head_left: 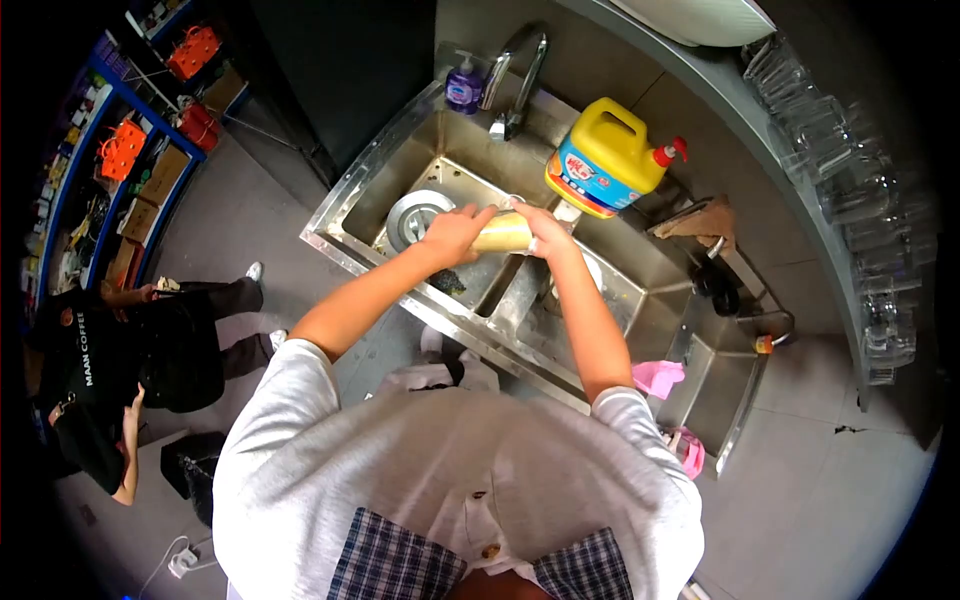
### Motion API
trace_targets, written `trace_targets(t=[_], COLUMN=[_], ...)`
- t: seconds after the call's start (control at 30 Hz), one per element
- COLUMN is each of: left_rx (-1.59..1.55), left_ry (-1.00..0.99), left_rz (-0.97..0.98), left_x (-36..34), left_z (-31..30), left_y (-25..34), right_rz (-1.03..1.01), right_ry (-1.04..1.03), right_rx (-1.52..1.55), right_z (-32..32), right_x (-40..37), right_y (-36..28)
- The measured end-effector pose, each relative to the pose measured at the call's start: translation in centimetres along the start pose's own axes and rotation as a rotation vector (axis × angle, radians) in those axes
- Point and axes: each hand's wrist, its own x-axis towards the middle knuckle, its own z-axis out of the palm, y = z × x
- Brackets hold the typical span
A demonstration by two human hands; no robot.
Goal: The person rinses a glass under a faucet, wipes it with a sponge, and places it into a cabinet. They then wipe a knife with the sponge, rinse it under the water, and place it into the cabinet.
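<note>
Over the double steel sink (345, 205), both hands hold a pale yellow cylindrical container (503, 233) lying sideways. My left hand (457, 236) wraps its left end, and my right hand (542, 232) is closed round its right end. Under my left hand a round metal lid or strainer (418, 218) rests in the left basin. A large yellow detergent jug (605, 155) with a red pump stands behind my right hand. The curved faucet (515, 85) rises at the back, beside a purple soap bottle (464, 86).
Glasses (850, 190) line the curved shelf at right. A brown cloth (705, 226) and pink gloves (658, 378) lie about the sink's right part. Two people in black (150, 350) are at left, near blue shelving (90, 200) with boxes.
</note>
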Motion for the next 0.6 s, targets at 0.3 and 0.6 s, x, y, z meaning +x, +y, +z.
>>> trace_targets(t=[0.3,0.6], left_rx=[-0.297,-0.125], left_ry=[-0.290,-0.149], left_rz=[0.000,0.028], left_x=[1.1,-0.2], left_z=[-0.1,-0.9], left_y=[-3.2,-1.3], right_rz=[-0.004,-0.017], right_ry=[-0.246,-0.036], right_rx=[-0.029,-0.082], right_z=[-0.2,0.7], right_x=[0.2,-0.3], right_y=[1.8,0.8])
